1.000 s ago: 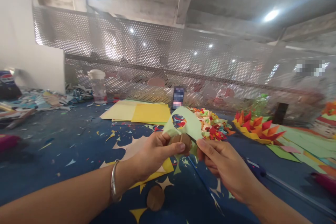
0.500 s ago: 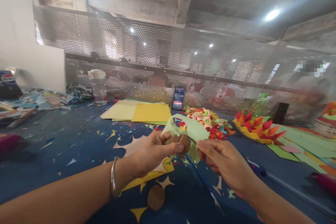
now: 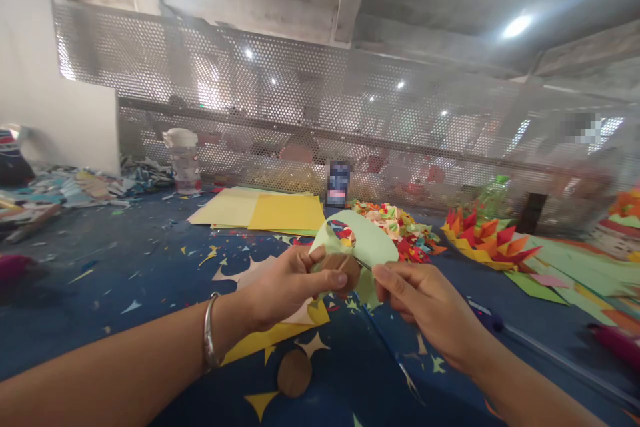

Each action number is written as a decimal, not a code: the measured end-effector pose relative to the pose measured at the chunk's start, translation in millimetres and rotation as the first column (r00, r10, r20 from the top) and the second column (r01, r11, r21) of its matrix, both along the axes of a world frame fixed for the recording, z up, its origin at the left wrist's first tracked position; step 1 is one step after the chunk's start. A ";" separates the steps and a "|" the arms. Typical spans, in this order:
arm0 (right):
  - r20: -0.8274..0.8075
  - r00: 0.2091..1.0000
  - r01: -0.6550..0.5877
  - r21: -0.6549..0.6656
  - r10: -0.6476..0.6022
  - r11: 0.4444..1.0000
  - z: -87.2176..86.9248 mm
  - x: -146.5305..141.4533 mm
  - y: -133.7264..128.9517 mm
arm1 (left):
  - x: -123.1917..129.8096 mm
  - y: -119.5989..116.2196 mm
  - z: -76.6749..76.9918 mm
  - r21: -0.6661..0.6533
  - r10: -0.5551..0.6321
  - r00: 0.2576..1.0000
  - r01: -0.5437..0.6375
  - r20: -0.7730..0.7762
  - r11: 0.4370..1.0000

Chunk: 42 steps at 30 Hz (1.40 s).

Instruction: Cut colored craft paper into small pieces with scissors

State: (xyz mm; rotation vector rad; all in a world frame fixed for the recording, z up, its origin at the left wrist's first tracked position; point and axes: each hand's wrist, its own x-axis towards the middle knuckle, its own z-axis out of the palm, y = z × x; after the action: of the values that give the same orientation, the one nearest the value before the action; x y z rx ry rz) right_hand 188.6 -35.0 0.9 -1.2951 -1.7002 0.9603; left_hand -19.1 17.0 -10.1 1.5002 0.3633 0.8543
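My left hand [image 3: 297, 280] is closed, thumb on top, on a brown round disc [image 3: 336, 272] and a sheet of pale green paper [image 3: 373, 240]. The paper has a hole in it just above the disc. Pinched in my right hand [image 3: 420, 297] is a thin dark tool like a blade, whose tip meets the paper beside the disc; the rest of it is hidden by the fingers. Another brown disc [image 3: 295, 373] lies on the dark blue tabletop [image 3: 190, 280] below my hands, near yellow and cream paper offcuts [image 3: 263, 403].
Yellow paper sheets [image 3: 285, 212] lie behind my hands, with a phone [image 3: 339, 185] standing beyond. Folded colourful paper pieces [image 3: 395, 227] are heaped to its right. Further right is a red and orange paper flower [image 3: 487, 243]. A lidded cup [image 3: 183, 160] stands back left.
The view has shifted slightly. Both hands keep their hold, and the hole in the green paper shows more plainly, with the paper turned a little.
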 end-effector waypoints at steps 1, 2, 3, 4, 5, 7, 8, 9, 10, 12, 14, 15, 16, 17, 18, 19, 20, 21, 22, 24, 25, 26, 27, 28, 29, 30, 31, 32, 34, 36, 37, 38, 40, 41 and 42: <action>0.022 1.000 -0.002 0.009 0.002 1.000 -0.4 0.8 0.1 | -0.5 0.7 -0.5 0.007 -0.011 1.000 0.011 -0.007 1.000; 0.046 0.999 -0.003 0.019 0.003 1.000 -0.7 1.6 -0.1 | -1.0 1.3 -1.0 0.003 -0.020 1.000 0.020 -0.007 1.000; 0.070 0.998 -0.005 0.028 0.003 1.000 -0.8 2.3 -0.4 | -1.5 1.8 -1.5 -0.009 -0.029 1.000 0.029 -0.010 1.000; 0.093 0.996 -0.008 0.038 0.004 0.999 -0.8 3.0 -0.8 | -2.1 2.2 -1.9 -0.025 -0.033 0.999 0.033 -0.017 0.999; 0.116 0.993 -0.011 0.049 0.005 0.999 -0.6 3.5 -1.4 | -2.7 2.4 -2.0 -0.042 -0.033 0.999 0.032 -0.026 0.999; 0.154 0.988 -0.017 0.072 0.005 0.997 0.0 4.3 -2.1 | -4.4 2.6 -1.0 -0.048 -0.042 0.997 0.039 -0.063 0.998; 0.169 0.986 -0.019 0.079 0.005 0.997 0.4 4.6 -2.3 | -5.3 2.7 0.0 -0.031 -0.057 0.995 0.055 -0.083 0.998; 0.181 0.983 -0.021 0.084 0.005 0.996 0.6 4.8 -2.2 | -6.3 2.7 1.3 -0.007 -0.072 0.993 0.071 -0.096 0.997; 0.189 0.982 -0.023 0.088 0.006 0.996 0.9 4.9 -1.9 | -7.2 2.7 2.6 0.022 -0.088 0.991 0.091 -0.104 0.996; 0.196 0.980 -0.029 0.093 0.011 0.995 1.1 4.9 -1.0 | -8.6 3.0 5.1 0.077 -0.111 0.985 0.122 -0.133 0.989; 0.198 0.980 -0.036 0.091 0.017 0.995 1.5 4.6 -0.6 | -9.3 3.0 6.8 0.104 -0.106 0.979 0.125 -0.172 0.987; 0.201 0.980 -0.036 0.089 0.018 0.995 1.9 4.4 -0.7 | -9.4 3.0 7.5 0.110 -0.099 0.977 0.121 -0.187 0.987; 0.207 0.978 -0.036 0.088 0.017 0.995 2.4 4.2 -0.9 | -9.5 2.8 8.2 0.115 -0.097 0.975 0.122 -0.202 0.986; 0.219 0.976 -0.038 0.091 0.017 0.995 3.0 4.2 -1.4 | -9.5 2.5 8.7 0.124 -0.101 0.972 0.129 -0.212 0.984; 0.234 0.972 -0.041 0.098 0.018 0.994 3.6 4.2 -1.8 | -9.5 2.2 9.2 0.135 -0.110 0.971 0.141 -0.214 0.981; 0.250 0.968 -0.048 0.107 0.020 0.993 4.4 4.2 -2.2 | -9.6 1.9 9.7 0.146 -0.117 0.970 0.150 -0.214 0.978; 0.264 0.964 -0.056 0.116 0.024 0.992 5.2 4.3 -2.5 | -9.7 1.7 10.0 0.155 -0.123 0.969 0.158 -0.214 0.975; 0.275 0.961 -0.063 0.121 0.027 0.991 5.9 4.5 -2.6 | -10.0 1.6 10.1 0.159 -0.121 0.969 0.157 -0.217 0.975; 0.281 0.959 -0.067 0.121 0.031 0.990 6.7 4.6 -2.7 | -10.3 1.6 10.1 0.158 -0.112 0.969 0.149 -0.221 0.976; 0.272 0.962 -0.063 0.100 0.033 0.993 8.4 4.8 -2.7 | -10.7 2.2 9.7 0.149 -0.099 0.969 0.135 -0.227 0.980; 0.266 0.963 -0.058 0.078 0.035 0.995 9.4 4.8 -2.8 | -10.6 2.6 9.3 0.144 -0.092 0.970 0.127 -0.226 0.981; 0.259 0.965 -0.048 0.054 0.032 0.997 10.5 4.9 -3.1 | -10.2 3.1 8.7 0.140 -0.082 0.972 0.115 -0.221 0.983; 0.253 0.967 -0.034 0.030 0.025 0.999 11.6 4.9 -3.4 | -9.5 3.6 8.1 0.135 -0.070 0.976 0.100 -0.208 0.986; 0.246 0.969 -0.016 0.013 0.013 1.000 12.7 4.9 -3.8 | -8.5 4.1 7.3 0.133 -0.061 0.981 0.087 -0.187 0.987; 0.239 0.971 0.001 0.003 -0.002 1.000 13.5 4.8 -4.2 | -7.2 4.5 6.5 0.130 -0.047 0.986 0.069 -0.163 0.989; 0.229 0.973 0.014 -0.001 -0.014 1.000 14.0 4.6 -4.4 | -5.9 4.8 5.6 0.128 -0.035 0.989 0.054 -0.140 0.990; 0.216 0.976 0.023 0.002 -0.023 1.000 14.1 4.3 -4.6 | -4.7 4.9 4.8 0.128 -0.027 0.993 0.043 -0.117 0.991; 0.202 0.979 0.029 0.008 -0.030 1.000 13.6 3.6 -4.5 | -3.8 4.9 4.1 0.124 -0.017 0.995 0.030 -0.100 0.992; 0.173 0.984 0.032 0.022 -0.035 0.999 11.3 1.2 -3.9 | -2.8 4.2 3.1 0.111 0.006 0.994 0.006 -0.109 0.994; 0.139 0.990 0.031 0.043 -0.037 0.999 7.6 -2.7 -2.7 | -2.8 2.9 2.6 0.096 0.001 0.990 0.013 -0.144 0.995; 0.118 0.993 0.021 0.055 -0.028 0.998 5.7 -5.0 -2.0 | -2.8 2.0 2.5 0.080 -0.018 0.987 0.031 -0.158 0.996; 0.095 0.995 0.003 0.064 -0.009 0.998 4.0 -7.3 -1.4 | -2.6 0.9 2.5 0.061 -0.046 0.985 0.057 -0.168 0.996; 0.050 0.998 -0.047 0.068 0.044 0.997 1.3 -11.5 -0.7 | -1.7 -1.4 2.7 0.039 -0.093 0.977 0.103 -0.190 0.994; 0.028 0.997 -0.070 0.063 0.068 0.996 0.5 -13.2 -0.6 | -1.0 -2.6 2.9 0.034 -0.102 0.975 0.110 -0.195 0.993; 0.006 0.996 -0.084 0.056 0.084 0.995 0.1 -14.4 -0.7 | -0.1 -3.9 3.0 0.033 -0.099 0.977 0.107 -0.192 0.994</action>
State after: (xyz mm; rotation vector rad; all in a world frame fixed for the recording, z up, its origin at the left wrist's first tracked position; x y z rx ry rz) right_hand 174.2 -35.8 0.9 -1.1981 -1.7843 0.9524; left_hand -19.2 13.0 -7.1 1.6316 0.4055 0.6425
